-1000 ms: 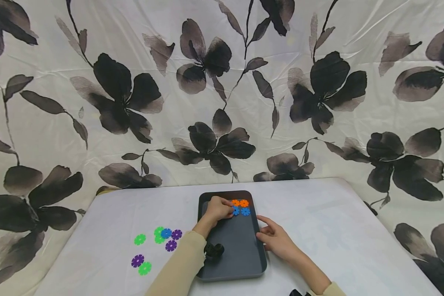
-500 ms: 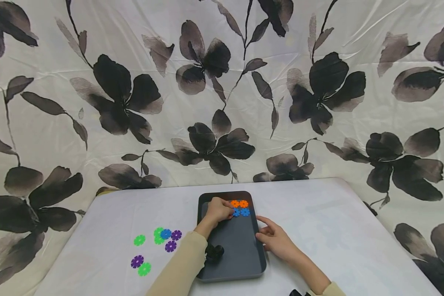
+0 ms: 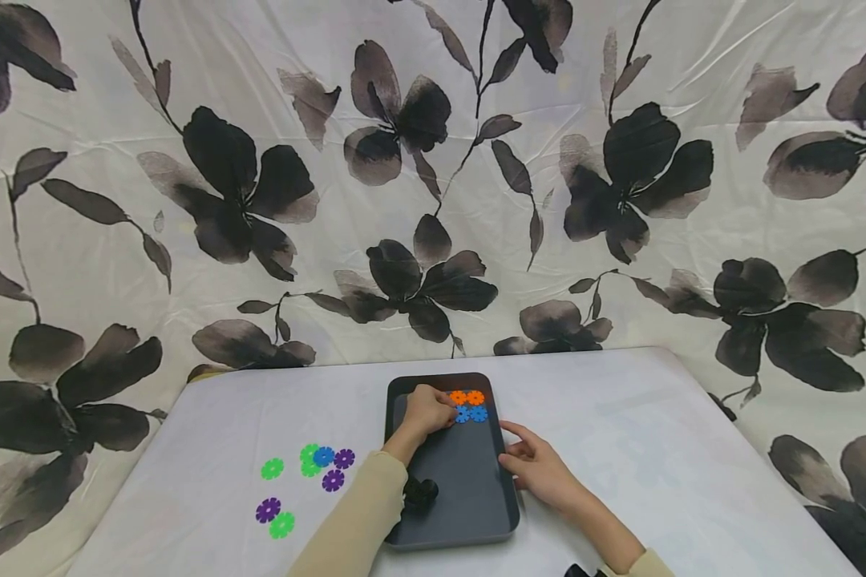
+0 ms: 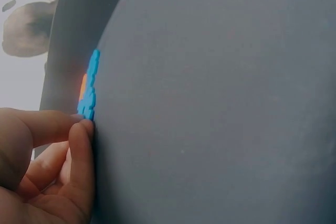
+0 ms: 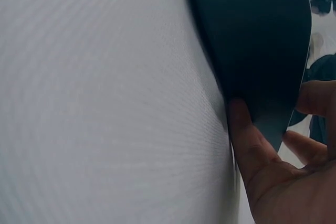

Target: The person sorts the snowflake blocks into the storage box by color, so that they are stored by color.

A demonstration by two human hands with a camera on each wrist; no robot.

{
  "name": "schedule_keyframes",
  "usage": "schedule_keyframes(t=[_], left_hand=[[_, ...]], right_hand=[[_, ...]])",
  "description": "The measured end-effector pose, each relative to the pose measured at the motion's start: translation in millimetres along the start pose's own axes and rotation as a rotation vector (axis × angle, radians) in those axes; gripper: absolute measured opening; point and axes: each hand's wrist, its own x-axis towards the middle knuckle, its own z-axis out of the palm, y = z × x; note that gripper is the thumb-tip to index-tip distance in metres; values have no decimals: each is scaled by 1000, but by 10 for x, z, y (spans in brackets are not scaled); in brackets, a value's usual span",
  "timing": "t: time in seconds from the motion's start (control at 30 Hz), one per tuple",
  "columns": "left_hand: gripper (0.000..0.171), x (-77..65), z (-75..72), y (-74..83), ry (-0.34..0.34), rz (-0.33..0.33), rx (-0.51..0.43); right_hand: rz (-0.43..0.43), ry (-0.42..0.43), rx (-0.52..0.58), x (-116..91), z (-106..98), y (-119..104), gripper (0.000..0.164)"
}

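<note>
My left hand [image 3: 427, 410] reaches over the far end of a dark grey tray [image 3: 469, 489]. Its thumb and finger pinch the edge of a blue notched disc [image 4: 88, 109], seen almost edge-on in the left wrist view. Two blue discs [image 3: 479, 413] show beside the fingertips in the head view, just below two orange notched discs [image 3: 475, 397]. The left hand hides the tray floor under it. At the tray's right side is my right hand [image 3: 544, 473], fingers spread. In the right wrist view its fingertips touch the tray's outer wall [image 5: 257, 40] and rim.
Left of the tray, loose notched discs lie on the white table [image 3: 657, 449]: green discs [image 3: 281, 525], purple discs [image 3: 268, 510] and a blue disc [image 3: 323, 457] overlapping green. A black wrist camera [image 3: 420, 493] hangs over the tray. A flowered cloth [image 3: 476, 200] stands behind the table.
</note>
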Motion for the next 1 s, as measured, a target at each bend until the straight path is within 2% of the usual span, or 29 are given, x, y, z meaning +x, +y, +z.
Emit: schedule_keyframes(t=[0.2,0.7,1.0], left_hand=[[8,23,22,-6,11,-29,-2],[4,28,33,-7,29,-43,-18],[4,33,34,-38,9,-55,-117]], right_hand=[[-2,-3,-4,2,-6,4,56],[-2,-6,-1,1,3,4,56],[3,-4,10,-12,-4,-4,56]])
